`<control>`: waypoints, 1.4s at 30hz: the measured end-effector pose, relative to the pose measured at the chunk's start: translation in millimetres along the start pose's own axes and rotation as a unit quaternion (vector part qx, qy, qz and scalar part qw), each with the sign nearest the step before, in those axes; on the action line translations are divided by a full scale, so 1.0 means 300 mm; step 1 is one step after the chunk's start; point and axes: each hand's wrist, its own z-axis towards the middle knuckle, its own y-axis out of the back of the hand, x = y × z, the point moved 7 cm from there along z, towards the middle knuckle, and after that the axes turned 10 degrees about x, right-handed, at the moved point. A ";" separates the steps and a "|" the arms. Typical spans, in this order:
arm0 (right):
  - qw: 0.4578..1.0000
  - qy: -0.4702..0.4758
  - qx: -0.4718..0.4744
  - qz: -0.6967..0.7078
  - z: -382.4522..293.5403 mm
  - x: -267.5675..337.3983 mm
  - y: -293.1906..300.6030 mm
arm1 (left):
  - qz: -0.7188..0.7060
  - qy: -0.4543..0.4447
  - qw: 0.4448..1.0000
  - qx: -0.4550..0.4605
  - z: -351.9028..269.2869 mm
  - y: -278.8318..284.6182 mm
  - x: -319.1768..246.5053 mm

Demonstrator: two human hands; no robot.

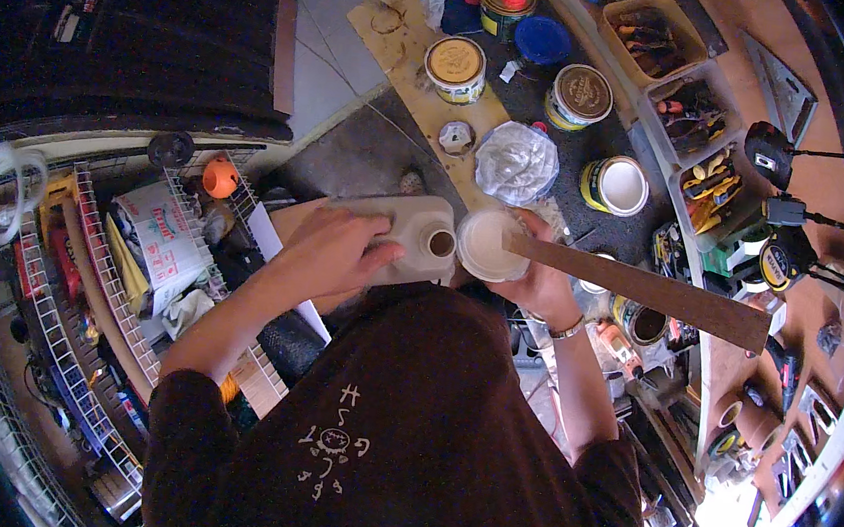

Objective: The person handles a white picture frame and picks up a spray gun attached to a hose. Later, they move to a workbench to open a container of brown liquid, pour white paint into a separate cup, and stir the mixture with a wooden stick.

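My left hand [333, 244] grips the top of a whitish translucent plastic jug [419, 214], thumb and fingers around what looks like its handle, which the hand mostly hides. The jug's round mouth [440, 243] is uncapped and faces up towards me. Close beside that mouth, my right hand [544, 282] holds a clear plastic cup [483, 257] with pale, cream-coloured contents. A long flat wooden stick [646, 287] has one end in or over the cup and slants out to the right above my right wrist.
Paint cans, one with a tan lid [455, 61] and one with a brown lid [582, 93], stand on the bench beyond my hands. A plastic-covered round container [517, 163] sits nearer. Tool bins [695, 110] line the right; wire racks [116, 237] stand at left.
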 end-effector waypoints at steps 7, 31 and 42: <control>1.000 -0.008 0.004 -0.008 0.022 0.024 -0.002 | 0.029 0.001 0.999 0.022 -0.003 0.041 0.001; 0.999 0.005 -0.030 -0.027 0.077 0.154 0.051 | 0.059 -0.021 0.998 0.014 -0.011 0.154 -0.038; 0.998 -0.036 -0.045 0.007 0.079 0.124 0.036 | 0.112 -0.027 0.993 0.034 0.001 0.194 -0.071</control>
